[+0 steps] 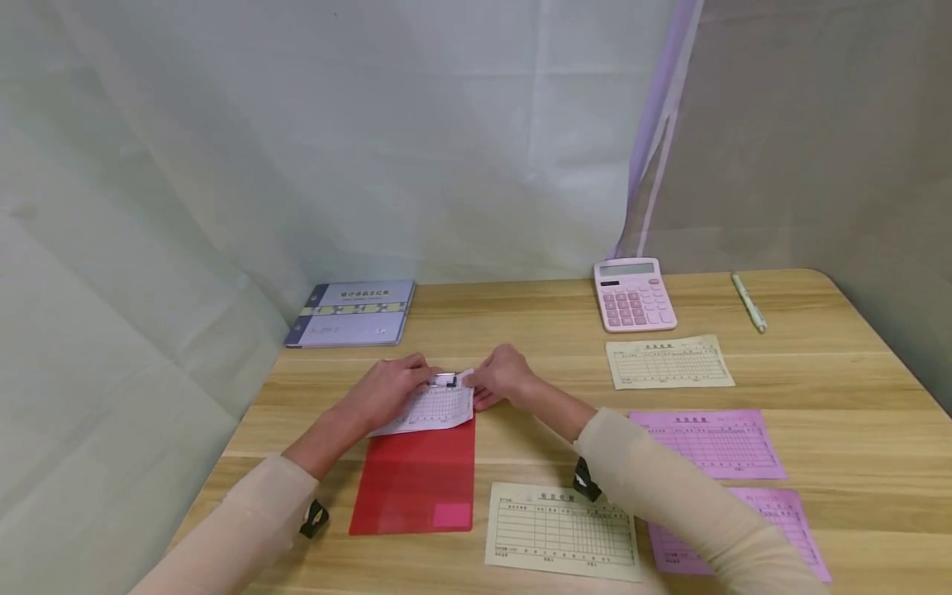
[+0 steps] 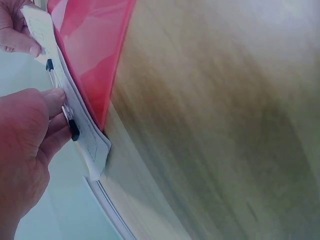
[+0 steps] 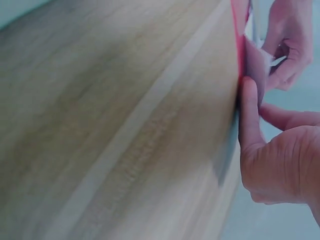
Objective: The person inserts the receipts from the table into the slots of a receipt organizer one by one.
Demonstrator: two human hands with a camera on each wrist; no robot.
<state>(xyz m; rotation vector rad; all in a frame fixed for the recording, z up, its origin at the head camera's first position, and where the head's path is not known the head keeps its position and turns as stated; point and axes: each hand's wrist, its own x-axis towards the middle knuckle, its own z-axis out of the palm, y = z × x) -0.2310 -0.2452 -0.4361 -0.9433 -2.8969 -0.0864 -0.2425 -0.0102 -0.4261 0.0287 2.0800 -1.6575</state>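
- My left hand pinches the clip, its thumb laid against the metal and its fingers tucked behind.
- My right hand holds the right-hand edge of the white slips between thumb and finger, just beside the clip.
- The slips lie between my two hands, over the top part of the red folder, which stretches from my hands toward me.
- I can't tell whether the clip bites on both the slips and the folder; my fingers cover that edge.
- The lower edge of the slips slants across the folder, so I'd square them to its top before letting the clip settle.
- I think a light right-hand hold serves best: enough to steady the corner, not enough to crease it.
- Pressing the clip evenly with my left thumb should keep the paper from twisting.
- A cream slip lies nearer me than my right hand, apart from this work.
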